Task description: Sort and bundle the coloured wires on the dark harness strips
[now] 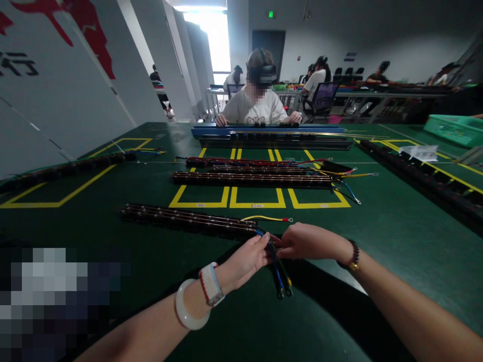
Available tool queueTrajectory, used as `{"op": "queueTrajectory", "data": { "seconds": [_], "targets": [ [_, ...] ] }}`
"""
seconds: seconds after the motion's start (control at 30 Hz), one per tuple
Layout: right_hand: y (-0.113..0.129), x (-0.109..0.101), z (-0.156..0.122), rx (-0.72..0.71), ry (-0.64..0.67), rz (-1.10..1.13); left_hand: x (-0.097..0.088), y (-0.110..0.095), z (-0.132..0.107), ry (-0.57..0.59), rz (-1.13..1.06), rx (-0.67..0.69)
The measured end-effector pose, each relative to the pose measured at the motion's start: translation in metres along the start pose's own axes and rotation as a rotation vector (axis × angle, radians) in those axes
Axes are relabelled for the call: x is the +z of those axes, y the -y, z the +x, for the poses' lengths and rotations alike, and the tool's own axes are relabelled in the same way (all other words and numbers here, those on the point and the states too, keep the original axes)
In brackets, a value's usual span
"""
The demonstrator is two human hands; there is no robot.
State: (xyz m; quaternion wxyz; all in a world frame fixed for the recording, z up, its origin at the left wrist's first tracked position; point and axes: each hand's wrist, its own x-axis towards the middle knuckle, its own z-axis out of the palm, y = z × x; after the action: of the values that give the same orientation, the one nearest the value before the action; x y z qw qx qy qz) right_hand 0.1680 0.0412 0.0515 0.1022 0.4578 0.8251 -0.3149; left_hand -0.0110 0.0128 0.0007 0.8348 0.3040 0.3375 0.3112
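Observation:
A long dark strip with rows of copper-coloured wire lies in front of me, slightly slanted. At its right end, my left hand pinches the cables between thumb and fingers. A blue cable and a yellow-green cable hang from that grip, their ring terminals pointing towards me. My right hand is curled, with its fingertips against the same cables, meeting the left fingers. Exactly which cable it pinches is hidden. Above the hands, a yellow cable with a red-sleeved ring terminal extends freely to the right.
Similar wired strips lie across yellow taped boxes on the green table. Other strips lie left and right. Blue and black rails span the far side, where a person rests both hands. A green basket stands far right.

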Motion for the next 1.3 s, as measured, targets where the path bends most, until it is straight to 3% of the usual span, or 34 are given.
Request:
{"op": "queueTrajectory", "data": {
  "seconds": [0.23, 0.37, 0.47, 0.53, 0.63, 0.8, 0.93, 1.07, 1.17, 1.3],
  "targets": [
    [0.005, 0.008, 0.000, 0.059, 0.123, 0.061, 0.007, -0.009, -0.007, 0.012, -0.001, -0.029],
    [-0.003, 0.001, -0.007, 0.071, -0.032, -0.045, 0.003, -0.005, -0.003, 0.031, 0.031, -0.021],
    [-0.013, -0.013, -0.015, 0.142, -0.099, 0.082, 0.000, -0.001, 0.000, 0.052, 0.083, -0.035],
    [-0.017, -0.024, -0.019, 0.156, -0.221, 0.150, 0.000, 0.000, 0.000, 0.043, 0.097, -0.031],
    [-0.014, -0.039, -0.020, 0.086, -0.410, 0.301, 0.002, -0.001, -0.001, 0.038, 0.084, -0.020],
    [0.019, -0.049, 0.001, -0.170, -0.542, 0.487, 0.001, 0.001, -0.002, 0.065, 0.042, -0.012],
    [0.058, -0.038, 0.041, -0.369, -0.633, 0.302, -0.005, 0.007, 0.001, 0.107, 0.000, 0.054],
    [0.086, -0.023, 0.078, -0.478, -0.605, 0.081, -0.011, 0.010, 0.002, 0.189, 0.023, 0.111],
    [0.089, -0.021, 0.083, -0.495, -0.625, 0.102, -0.010, 0.010, 0.002, 0.189, 0.023, 0.098],
    [0.061, -0.033, 0.067, -0.389, -0.724, 0.304, -0.006, 0.006, 0.001, 0.162, 0.040, 0.039]
  ]
}}
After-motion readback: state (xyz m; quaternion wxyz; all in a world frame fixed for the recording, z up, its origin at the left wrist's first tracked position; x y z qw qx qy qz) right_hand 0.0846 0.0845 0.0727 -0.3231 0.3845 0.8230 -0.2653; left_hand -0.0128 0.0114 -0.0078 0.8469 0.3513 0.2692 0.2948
